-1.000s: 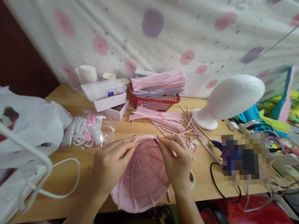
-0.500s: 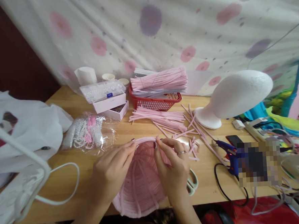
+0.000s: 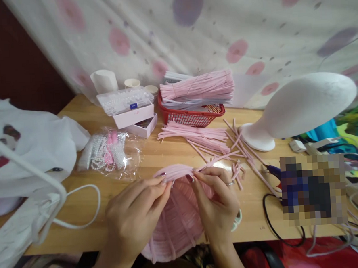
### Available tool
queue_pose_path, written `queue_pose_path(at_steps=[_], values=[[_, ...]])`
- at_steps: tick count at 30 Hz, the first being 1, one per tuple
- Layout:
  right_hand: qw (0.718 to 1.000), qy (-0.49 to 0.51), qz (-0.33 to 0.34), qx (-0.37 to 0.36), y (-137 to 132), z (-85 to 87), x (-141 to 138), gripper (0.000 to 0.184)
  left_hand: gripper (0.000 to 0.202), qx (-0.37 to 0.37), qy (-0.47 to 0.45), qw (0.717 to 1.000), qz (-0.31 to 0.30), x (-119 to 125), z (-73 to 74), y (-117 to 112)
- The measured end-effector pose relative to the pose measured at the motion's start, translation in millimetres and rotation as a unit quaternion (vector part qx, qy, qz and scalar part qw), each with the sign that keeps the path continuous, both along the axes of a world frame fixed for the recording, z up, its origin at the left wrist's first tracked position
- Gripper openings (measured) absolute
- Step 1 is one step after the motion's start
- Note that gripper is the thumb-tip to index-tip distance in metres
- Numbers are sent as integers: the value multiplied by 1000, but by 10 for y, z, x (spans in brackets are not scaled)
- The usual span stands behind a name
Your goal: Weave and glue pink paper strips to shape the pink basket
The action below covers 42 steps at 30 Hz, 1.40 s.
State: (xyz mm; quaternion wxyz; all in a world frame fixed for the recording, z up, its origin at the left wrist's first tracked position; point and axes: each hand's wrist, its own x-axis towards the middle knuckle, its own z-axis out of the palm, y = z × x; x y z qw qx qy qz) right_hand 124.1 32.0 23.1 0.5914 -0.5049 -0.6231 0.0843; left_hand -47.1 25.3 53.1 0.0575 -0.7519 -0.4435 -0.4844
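A round pink dome woven from pink strips [image 3: 175, 223] rests at the near edge of the wooden table [image 3: 80, 208]. My left hand [image 3: 135, 217] pinches its far rim on the left, fingers closed on the rim strip. My right hand [image 3: 218, 202], a ring on one finger, pinches the same rim just to the right and also holds a loose pink strip [image 3: 221, 159] that runs off to the right. Both hands sit over the dome and hide part of it.
Loose pink strips [image 3: 197, 137] lie behind the dome, more in a red basket [image 3: 193, 117]. A white foam head form [image 3: 301, 106], a bag of beads [image 3: 107, 154], pink bead boxes [image 3: 129, 108], white bags [image 3: 25, 159] on the left, scissors [image 3: 237, 219] and cables [image 3: 275, 225] on the right.
Both hands have shifted slightly along the dome's rim and lowered it a little. A loose strip now stretches from my right fingers toward the right. The view has tilted down and left.
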Motion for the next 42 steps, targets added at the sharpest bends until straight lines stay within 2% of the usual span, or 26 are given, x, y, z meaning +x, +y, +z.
queue_pose_path(at_steps=[8, 19, 25, 29, 33, 36, 38, 42], values=[[997, 49, 30, -42, -21, 70, 32, 19, 14, -44, -39, 998, -8, -19, 29, -49], [999, 27, 32, -27, -71, 65, 53, 21, 16, -78, -134, 988, 2, 24, -13, -87], [999, 26, 41, -21, -70, 42, 63, 25, 11, -197, -227, 954, 21, -24, -50, -89], [994, 46, 65, -73, -49, 82, 104, 22, 22, -256, -263, 930, -21, -84, -37, -28], [988, 87, 77, -100, 9, 126, 113, 13, 23, -227, -219, 948, -50, -112, 21, 56], [991, 86, 54, -90, 71, 121, 83, 8, 20, -186, -183, 964, -57, -105, 50, 131], [993, 78, 40, -85, 124, 116, 56, 4, 17, -185, -183, 964, -54, -97, 48, 201], [990, 74, 28, -115, 271, 128, 15, 15, 10, -257, -256, 930, -61, -102, -6, 412]])
